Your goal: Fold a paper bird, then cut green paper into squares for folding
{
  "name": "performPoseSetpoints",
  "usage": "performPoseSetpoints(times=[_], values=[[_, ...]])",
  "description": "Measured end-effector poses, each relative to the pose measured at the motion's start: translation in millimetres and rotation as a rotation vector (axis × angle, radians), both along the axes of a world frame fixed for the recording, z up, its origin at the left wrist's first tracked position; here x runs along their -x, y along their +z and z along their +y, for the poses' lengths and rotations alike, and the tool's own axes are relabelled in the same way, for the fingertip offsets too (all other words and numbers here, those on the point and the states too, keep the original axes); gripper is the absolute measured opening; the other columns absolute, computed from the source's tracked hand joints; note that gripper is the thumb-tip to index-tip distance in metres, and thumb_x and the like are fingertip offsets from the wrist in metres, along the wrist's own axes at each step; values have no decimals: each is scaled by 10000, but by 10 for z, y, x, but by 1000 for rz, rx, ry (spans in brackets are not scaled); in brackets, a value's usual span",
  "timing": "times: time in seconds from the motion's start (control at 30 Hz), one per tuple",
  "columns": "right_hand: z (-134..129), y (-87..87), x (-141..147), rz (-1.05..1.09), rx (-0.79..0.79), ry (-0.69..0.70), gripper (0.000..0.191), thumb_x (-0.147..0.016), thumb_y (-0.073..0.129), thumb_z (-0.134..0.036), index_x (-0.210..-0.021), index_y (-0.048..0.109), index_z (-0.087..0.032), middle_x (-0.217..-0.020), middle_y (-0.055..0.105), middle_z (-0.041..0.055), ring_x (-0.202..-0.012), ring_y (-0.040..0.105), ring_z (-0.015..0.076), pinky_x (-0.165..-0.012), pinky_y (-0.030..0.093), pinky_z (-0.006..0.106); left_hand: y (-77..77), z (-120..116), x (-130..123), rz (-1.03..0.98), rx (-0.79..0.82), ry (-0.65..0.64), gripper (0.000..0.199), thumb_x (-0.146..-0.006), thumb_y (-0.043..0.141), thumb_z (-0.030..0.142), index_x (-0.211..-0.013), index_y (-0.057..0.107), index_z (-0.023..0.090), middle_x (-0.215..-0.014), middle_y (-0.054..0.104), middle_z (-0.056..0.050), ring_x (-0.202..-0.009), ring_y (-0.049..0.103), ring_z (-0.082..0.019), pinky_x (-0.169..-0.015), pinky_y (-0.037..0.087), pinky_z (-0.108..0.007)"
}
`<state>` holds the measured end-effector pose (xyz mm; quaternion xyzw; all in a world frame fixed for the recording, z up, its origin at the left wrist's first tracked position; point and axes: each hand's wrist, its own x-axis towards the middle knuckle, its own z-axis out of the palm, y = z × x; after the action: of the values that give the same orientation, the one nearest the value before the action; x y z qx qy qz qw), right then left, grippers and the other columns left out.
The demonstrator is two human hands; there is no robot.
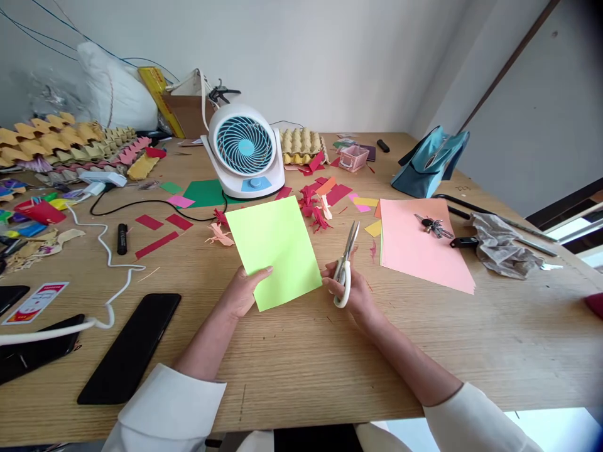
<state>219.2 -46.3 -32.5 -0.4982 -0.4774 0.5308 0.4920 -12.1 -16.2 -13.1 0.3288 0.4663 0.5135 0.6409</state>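
Observation:
A lime-green sheet of paper (274,248) is held up over the wooden table (292,364). My left hand (245,290) pinches its lower left edge, thumb on top. White-handled scissors (346,267) are in my right hand (354,290), blades pointing up and away from me and nearly closed. The fingertips of that hand are close to the sheet's lower right corner; whether they touch it I cannot tell. Beyond the sheet lie several cut red paper figures (308,201). A stack of pink sheets (414,242) lies to the right with keys (433,226) on it.
A white fan (245,147) stands behind the sheet. Egg trays (304,144) and a pink basket (353,158) are at the back. A teal bag (428,164) stands at the right. On the left are a black phone (130,348), a marker (122,238) and a white cable (109,307).

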Motion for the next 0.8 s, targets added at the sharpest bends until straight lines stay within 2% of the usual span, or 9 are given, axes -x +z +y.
performPoseSetpoints(times=[0.1, 0.23, 0.47, 0.8], values=[[-1, 23, 16, -27, -20, -19, 375, -692, 762, -429, -923, 573, -202, -832, 599, 4, -716, 520, 147, -636, 410, 284, -8, -30, -54, 0, 10, -37, 579, -563, 890, 244, -1111, 710, 189, -1188, 711, -98, -1179, 617, -335, -982, 522, -425], [-12, 30, 37, 6, 23, 11, 394, -661, 778, -458, -859, 551, -203, -665, 481, -53, -595, 423, 108, -559, 352, 257, -43, -56, -93, 17, 7, -40, 571, -542, 903, 270, -1074, 723, 167, -1185, 711, -112, -1196, 603, -345, -1018, 497, -440], [-10, 63, 10, 19, 79, 73, 373, -663, 782, -426, -860, 568, -192, -698, 540, -39, -603, 450, 102, -546, 338, 246, -74, -19, -25, 29, -14, -22, 584, -547, 905, 283, -1091, 721, 181, -1204, 703, -104, -1209, 593, -356, -1021, 500, -457], [0, 39, -6, 59, 88, 36, 401, -645, 798, -445, -867, 591, -183, -667, 535, -46, -576, 436, 98, -528, 308, 246, -14, 14, 10, 22, 4, 18, 595, -509, 921, 270, -1058, 724, 156, -1180, 712, -120, -1223, 579, -365, -1051, 476, -469]])
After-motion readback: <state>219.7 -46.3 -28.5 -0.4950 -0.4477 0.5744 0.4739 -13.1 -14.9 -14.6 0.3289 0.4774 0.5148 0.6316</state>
